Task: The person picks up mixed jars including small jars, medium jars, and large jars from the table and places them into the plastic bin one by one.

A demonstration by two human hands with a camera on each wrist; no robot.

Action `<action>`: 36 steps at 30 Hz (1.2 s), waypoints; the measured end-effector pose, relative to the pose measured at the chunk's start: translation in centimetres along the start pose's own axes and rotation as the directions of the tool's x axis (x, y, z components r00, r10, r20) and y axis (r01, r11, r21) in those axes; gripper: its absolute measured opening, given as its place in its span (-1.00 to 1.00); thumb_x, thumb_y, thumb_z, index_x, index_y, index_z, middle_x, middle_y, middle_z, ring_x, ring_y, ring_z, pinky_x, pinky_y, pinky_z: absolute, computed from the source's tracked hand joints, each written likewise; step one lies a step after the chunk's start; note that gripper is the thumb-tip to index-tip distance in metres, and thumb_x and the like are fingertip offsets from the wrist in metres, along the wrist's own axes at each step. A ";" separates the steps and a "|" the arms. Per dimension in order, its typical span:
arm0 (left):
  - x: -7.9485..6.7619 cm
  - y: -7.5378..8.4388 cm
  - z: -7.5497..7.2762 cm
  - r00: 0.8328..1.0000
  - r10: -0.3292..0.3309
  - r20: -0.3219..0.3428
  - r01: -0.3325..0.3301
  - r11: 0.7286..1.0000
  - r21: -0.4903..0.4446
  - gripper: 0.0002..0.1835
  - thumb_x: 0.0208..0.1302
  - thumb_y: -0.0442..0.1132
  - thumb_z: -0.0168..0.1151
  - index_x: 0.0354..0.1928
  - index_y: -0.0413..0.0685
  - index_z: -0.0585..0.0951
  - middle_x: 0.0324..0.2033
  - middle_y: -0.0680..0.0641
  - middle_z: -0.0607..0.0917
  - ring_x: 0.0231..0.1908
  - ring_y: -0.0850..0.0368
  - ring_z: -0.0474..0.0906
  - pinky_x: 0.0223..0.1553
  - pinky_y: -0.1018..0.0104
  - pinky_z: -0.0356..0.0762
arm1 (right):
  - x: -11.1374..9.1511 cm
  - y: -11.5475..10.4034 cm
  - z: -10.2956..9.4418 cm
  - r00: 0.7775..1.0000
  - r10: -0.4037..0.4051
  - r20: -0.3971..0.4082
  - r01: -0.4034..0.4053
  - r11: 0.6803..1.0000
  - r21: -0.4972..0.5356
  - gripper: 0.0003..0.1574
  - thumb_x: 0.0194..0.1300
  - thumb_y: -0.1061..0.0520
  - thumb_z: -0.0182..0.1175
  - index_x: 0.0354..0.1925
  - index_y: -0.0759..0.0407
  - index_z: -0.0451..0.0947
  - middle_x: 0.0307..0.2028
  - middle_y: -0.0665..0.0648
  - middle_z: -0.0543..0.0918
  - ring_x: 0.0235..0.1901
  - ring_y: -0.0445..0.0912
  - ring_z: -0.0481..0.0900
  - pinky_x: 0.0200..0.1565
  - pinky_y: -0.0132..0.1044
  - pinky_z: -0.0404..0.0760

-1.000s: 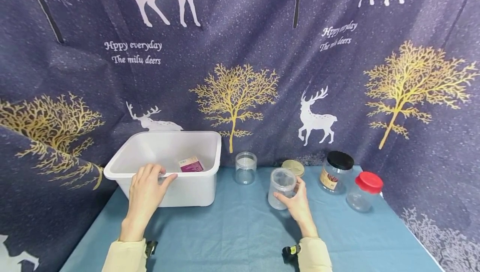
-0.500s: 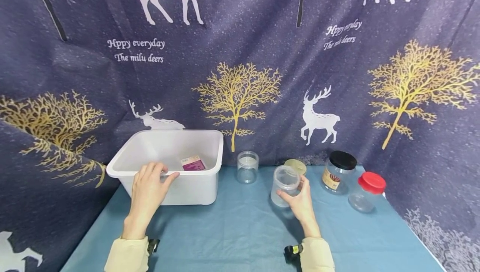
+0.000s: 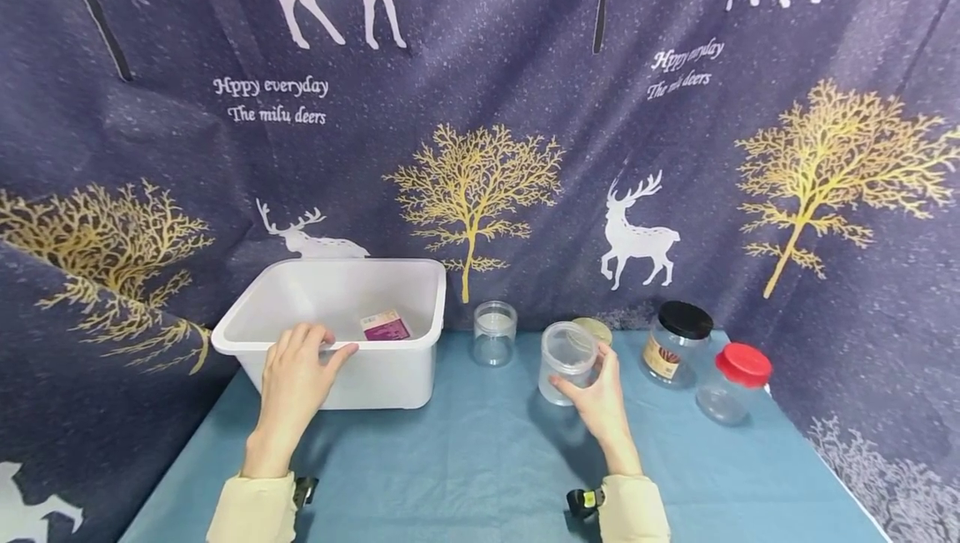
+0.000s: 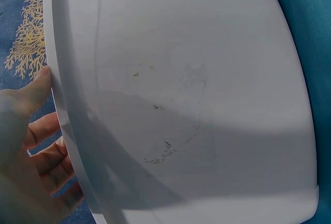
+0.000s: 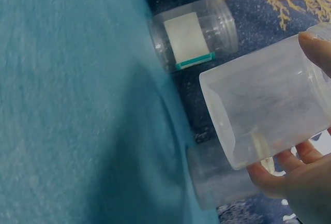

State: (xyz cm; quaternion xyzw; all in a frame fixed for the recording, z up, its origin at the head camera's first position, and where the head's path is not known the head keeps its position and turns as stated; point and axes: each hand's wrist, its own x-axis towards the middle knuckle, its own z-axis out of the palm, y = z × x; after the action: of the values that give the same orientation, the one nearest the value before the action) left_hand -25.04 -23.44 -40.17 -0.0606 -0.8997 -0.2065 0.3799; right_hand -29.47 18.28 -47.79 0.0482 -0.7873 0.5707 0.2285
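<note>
My right hand (image 3: 603, 401) grips a clear plastic jar (image 3: 562, 376) with no lid, thumb on the near side and fingers round the right. In the right wrist view the same jar (image 5: 264, 100) appears lifted off the cloth. A jar with a gold lid (image 3: 596, 329) stands partly hidden behind it. My left hand (image 3: 296, 376) rests on the near rim of a white plastic tub (image 3: 382, 381), its fingers loosely bent. From the left wrist, thumb and fingers touch the tub's rim (image 4: 62, 89). A purple and cream box (image 3: 385, 326) lies inside the tub.
Another clear jar (image 3: 494, 339) stands between the tub and the held jar. To the right are a black-lidded jar (image 3: 677, 347) and a red-lidded jar (image 3: 727, 389). All stand on a blue cloth-covered table (image 3: 465, 476), with a patterned curtain (image 3: 517, 85) behind.
The held jar and my right hand have risen slightly and moved a little away from me, covering more of the gold-lidded jar. My left hand stays on the tub's rim.
</note>
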 end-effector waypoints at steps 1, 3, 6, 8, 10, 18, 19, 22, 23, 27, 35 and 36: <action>0.0 0.0 0.0 1.000 -0.001 0.000 0.001 1.000 -0.001 -0.64 0.09 -0.09 0.49 -0.31 -0.15 0.53 -0.32 -0.15 0.54 -0.19 -0.18 0.42 -0.15 -0.07 0.26 | 0.0 -0.3 0.1 1.000 -0.008 0.001 0.008 1.000 0.004 0.19 -0.11 0.20 0.60 0.34 0.29 0.09 0.25 0.40 0.24 0.25 0.26 0.30 0.15 0.10 0.33; 0.0 0.0 0.0 1.000 0.000 0.002 0.000 1.000 -0.004 -0.64 0.09 -0.09 0.49 -0.30 -0.16 0.53 -0.32 -0.16 0.54 -0.19 -0.18 0.41 -0.15 -0.07 0.25 | -0.1 -0.8 0.2 1.000 -0.013 0.005 0.013 1.000 0.006 0.18 -0.11 0.21 0.60 0.33 0.28 0.09 0.24 0.38 0.23 0.26 0.24 0.30 0.16 0.12 0.35; 0.0 0.0 -0.1 1.000 -0.001 0.005 0.001 1.000 -0.004 -0.64 0.09 -0.09 0.49 -0.30 -0.16 0.54 -0.31 -0.16 0.54 -0.19 -0.18 0.41 -0.13 -0.07 0.25 | -0.1 -1.6 0.3 1.000 -0.015 0.018 0.015 1.000 0.003 0.19 -0.12 0.22 0.59 0.34 0.27 0.08 0.23 0.36 0.22 0.25 0.21 0.29 0.16 0.15 0.36; 0.0 0.1 -0.1 1.000 -0.003 0.008 0.003 1.000 -0.003 -0.64 0.09 -0.09 0.49 -0.30 -0.16 0.53 -0.31 -0.16 0.54 -0.18 -0.18 0.41 -0.13 -0.08 0.25 | -0.2 -2.0 0.4 1.000 -0.014 0.028 0.014 1.000 0.004 0.20 -0.11 0.21 0.59 0.35 0.25 0.08 0.23 0.36 0.22 0.25 0.20 0.28 0.17 0.16 0.35; 0.0 0.1 -0.1 1.000 -0.005 0.013 0.005 1.000 0.000 -0.64 0.10 -0.09 0.48 -0.29 -0.16 0.53 -0.31 -0.16 0.54 -0.18 -0.18 0.40 -0.13 -0.08 0.25 | -0.2 -2.5 0.5 0.999 -0.031 0.033 0.031 1.000 -0.001 0.20 -0.12 0.19 0.60 0.35 0.24 0.09 0.23 0.35 0.23 0.25 0.20 0.28 0.15 0.17 0.36; 0.1 0.2 -0.4 0.999 -0.016 0.035 0.016 1.000 0.008 -0.66 0.12 -0.09 0.46 -0.30 -0.15 0.53 -0.30 -0.17 0.54 -0.16 -0.19 0.40 -0.14 -0.09 0.24 | -0.2 -4.8 0.9 0.991 -0.121 0.052 0.120 0.993 0.009 0.16 -0.14 0.18 0.61 0.32 0.26 0.15 0.18 0.28 0.31 0.19 0.12 0.34 0.11 0.08 0.40; 0.1 0.2 -0.4 0.999 -0.016 0.034 0.015 1.000 0.009 -0.65 0.12 -0.08 0.47 -0.30 -0.15 0.53 -0.30 -0.17 0.54 -0.17 -0.19 0.40 -0.14 -0.09 0.24 | -0.2 -5.0 1.0 0.990 -0.125 0.058 0.125 0.992 0.010 0.17 -0.14 0.18 0.62 0.32 0.25 0.15 0.19 0.27 0.31 0.19 0.10 0.34 0.11 0.08 0.40; 0.2 0.3 -0.5 0.999 -0.014 0.034 0.013 1.000 0.010 -0.65 0.12 -0.07 0.47 -0.31 -0.15 0.53 -0.31 -0.18 0.54 -0.18 -0.19 0.40 -0.15 -0.08 0.25 | 0.2 -5.1 1.6 0.985 -0.156 0.071 0.156 0.988 -0.003 0.17 -0.15 0.14 0.63 0.32 0.20 0.17 0.19 0.23 0.31 0.18 0.06 0.35 0.09 0.10 0.40; 0.2 0.3 -0.5 0.999 -0.013 0.034 0.013 1.000 0.011 -0.64 0.12 -0.07 0.47 -0.31 -0.16 0.53 -0.31 -0.18 0.54 -0.18 -0.19 0.40 -0.15 -0.08 0.25 | 0.4 -5.4 1.8 0.984 -0.162 0.078 0.163 0.987 -0.012 0.17 -0.15 0.14 0.63 0.32 0.18 0.16 0.19 0.22 0.31 0.17 0.05 0.35 0.10 0.10 0.40; 0.3 0.4 -0.7 0.999 -0.015 0.040 0.014 1.000 0.016 -0.65 0.12 -0.07 0.47 -0.32 -0.15 0.53 -0.32 -0.17 0.54 -0.20 -0.18 0.40 -0.17 -0.08 0.26 | 1.1 -6.6 2.5 0.974 -0.202 0.105 0.207 0.977 -0.043 0.18 -0.14 0.10 0.62 0.33 0.16 0.16 0.16 0.20 0.33 0.13 0.04 0.36 0.12 0.07 0.39; 0.6 0.6 -1.1 0.997 -0.021 0.074 0.020 1.000 0.021 -0.66 0.13 -0.06 0.45 -0.32 -0.15 0.53 -0.31 -0.17 0.55 -0.22 -0.16 0.39 -0.19 -0.07 0.26 | 3.0 -9.2 4.0 0.929 -0.316 0.194 0.341 0.933 -0.111 0.15 -0.15 0.06 0.62 0.33 0.05 0.20 0.10 0.16 0.33 0.07 0.00 0.38 0.11 -0.01 0.38; 0.6 0.6 -1.1 0.997 -0.021 0.078 0.019 1.000 0.022 -0.66 0.13 -0.06 0.45 -0.32 -0.15 0.54 -0.31 -0.17 0.55 -0.22 -0.16 0.40 -0.19 -0.07 0.26 | 3.3 -9.5 4.2 0.920 -0.330 0.209 0.359 0.926 -0.119 0.15 -0.15 0.05 0.62 0.33 0.04 0.20 0.10 0.15 0.32 0.06 -0.01 0.39 0.11 -0.03 0.39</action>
State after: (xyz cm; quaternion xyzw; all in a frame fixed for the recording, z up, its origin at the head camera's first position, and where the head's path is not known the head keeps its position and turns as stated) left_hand -24.55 -23.39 -38.85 -0.0556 -0.9166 -0.1983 0.3427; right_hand -30.45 11.73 -39.10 0.2216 -0.8261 0.4515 0.2543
